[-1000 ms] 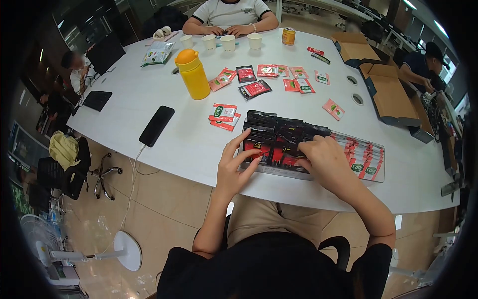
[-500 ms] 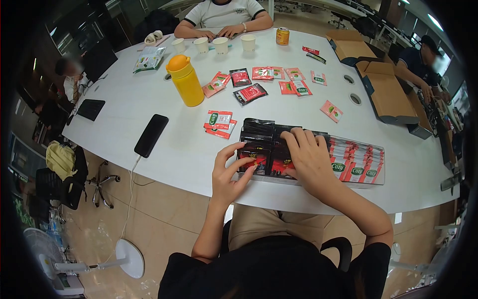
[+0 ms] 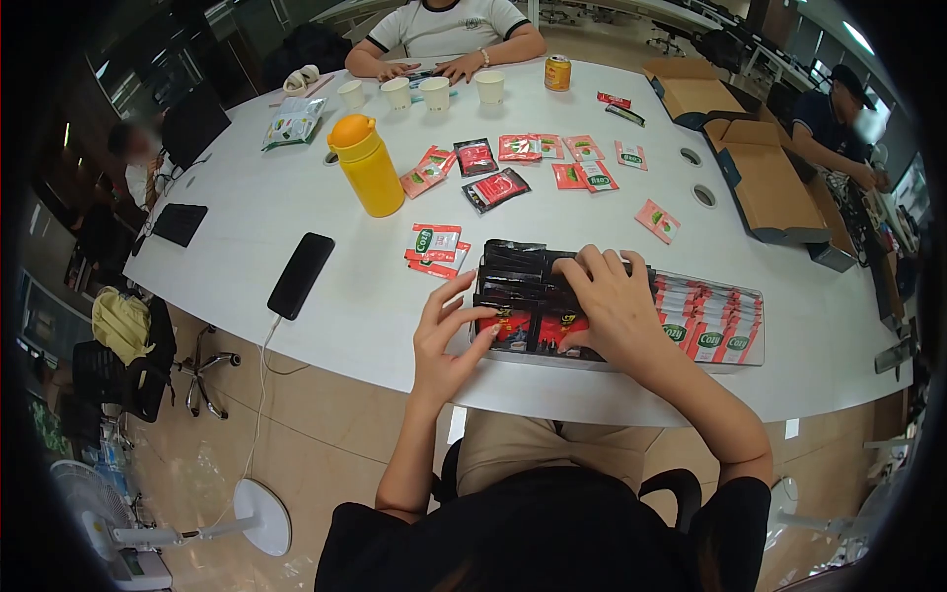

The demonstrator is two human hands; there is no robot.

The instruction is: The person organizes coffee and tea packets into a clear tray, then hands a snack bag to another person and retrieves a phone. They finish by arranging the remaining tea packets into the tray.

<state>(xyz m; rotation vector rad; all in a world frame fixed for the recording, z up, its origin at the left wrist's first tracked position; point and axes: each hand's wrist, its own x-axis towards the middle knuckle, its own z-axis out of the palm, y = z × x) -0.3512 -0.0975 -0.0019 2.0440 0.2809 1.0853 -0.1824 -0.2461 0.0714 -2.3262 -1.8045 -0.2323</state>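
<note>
A clear box point(image 3: 752, 361) in front of me holds rows of black-and-red sachets point(image 3: 510, 329) on the left and red-and-white Cozy tea sachets point(image 3: 708, 338) on the right. At the box's left end is my left hand point(image 3: 446, 345), fingers apart, with the thumb and index tip touching the front black-and-red sachets. My right hand point(image 3: 617, 311) bends over the second column of black sachets. Its thumb rests at their front and its fingers reach across the top; parts of the sachets are hidden beneath it.
Loose sachets point(image 3: 497, 188), a yellow bottle point(image 3: 373, 173) and a phone point(image 3: 300, 276) with a cable lie beyond the box. Paper cups point(image 3: 434, 94) and a can point(image 3: 557, 73) stand near a person point(image 3: 449, 35) seated opposite. Open cardboard boxes point(image 3: 764, 183) are at the right.
Both hands have shifted slightly at the box. The rear black sachets now show more spread between my hands. The person opposite has moved their hands apart.
</note>
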